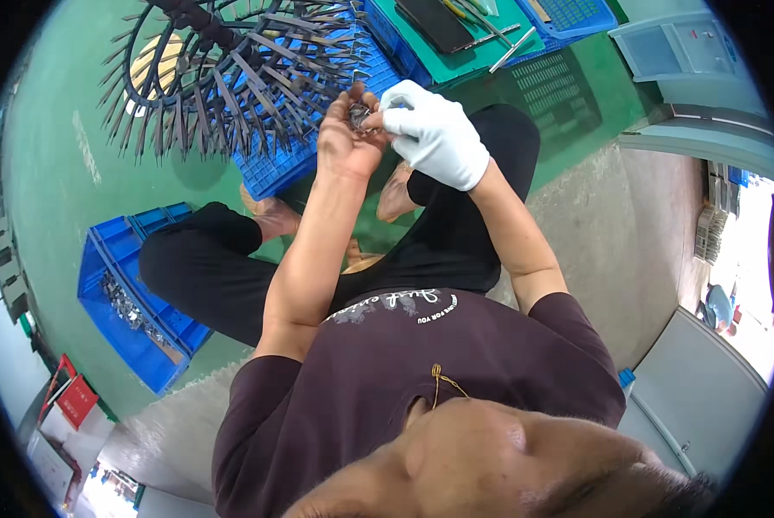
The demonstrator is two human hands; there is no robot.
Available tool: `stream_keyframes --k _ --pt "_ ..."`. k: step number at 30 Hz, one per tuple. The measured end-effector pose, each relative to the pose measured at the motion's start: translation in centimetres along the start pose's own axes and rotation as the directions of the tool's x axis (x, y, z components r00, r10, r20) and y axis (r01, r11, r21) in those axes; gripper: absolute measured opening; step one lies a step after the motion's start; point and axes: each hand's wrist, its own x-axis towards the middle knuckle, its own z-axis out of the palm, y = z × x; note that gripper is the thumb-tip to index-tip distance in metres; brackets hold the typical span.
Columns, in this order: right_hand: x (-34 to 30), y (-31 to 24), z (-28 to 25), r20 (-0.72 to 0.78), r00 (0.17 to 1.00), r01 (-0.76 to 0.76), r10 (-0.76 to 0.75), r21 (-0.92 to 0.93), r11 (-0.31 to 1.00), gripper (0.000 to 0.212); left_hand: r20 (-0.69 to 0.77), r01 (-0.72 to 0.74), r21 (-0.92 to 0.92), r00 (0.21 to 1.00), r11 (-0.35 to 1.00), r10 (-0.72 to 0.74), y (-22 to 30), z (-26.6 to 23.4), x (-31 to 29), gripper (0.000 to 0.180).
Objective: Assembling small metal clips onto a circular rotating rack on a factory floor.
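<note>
My bare left hand (346,142) is cupped palm up in front of me, its fingers curled round a small clump of shiny metal pieces (358,115). My right hand (439,134) wears a white glove with bare fingertips showing. Its thumb and fingers are pinched together at the edge of the clump, touching my left palm; whether a single piece sits between them is too small to tell. Just beyond and to the left stands a dark round rack (249,82) ringed with many flat, pointed prongs.
Under the rack lies a blue plastic crate (270,168). A green-topped surface (443,65) at the far right holds a dark case (436,24) and thin metal rods (512,49). By my left knee, a blue bin (132,298) contains loose metal pieces. A grey cabinet (693,388) stands right.
</note>
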Motion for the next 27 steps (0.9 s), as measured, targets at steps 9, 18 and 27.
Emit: stream_keyframes --k 9,18,27 --pt "-0.4 1.5 -0.3 0.174 0.983 -0.097 0.051 0.264 0.960 0.006 -0.042 -0.084 0.422 0.993 0.903 0.112 -0.7 -0.8 -4.1 0.020" --pt "1.2 3.2 -1.2 0.714 0.633 -0.759 0.301 0.492 0.427 0.014 0.271 -0.332 0.830 0.942 0.449 0.197 0.4 -1.1 -6.0 0.016" --pt "1.5 3.2 1.7 0.063 0.957 -0.288 0.282 0.134 0.948 0.010 0.043 -0.296 0.724 0.921 0.623 0.387 0.5 -0.5 -3.2 0.018"
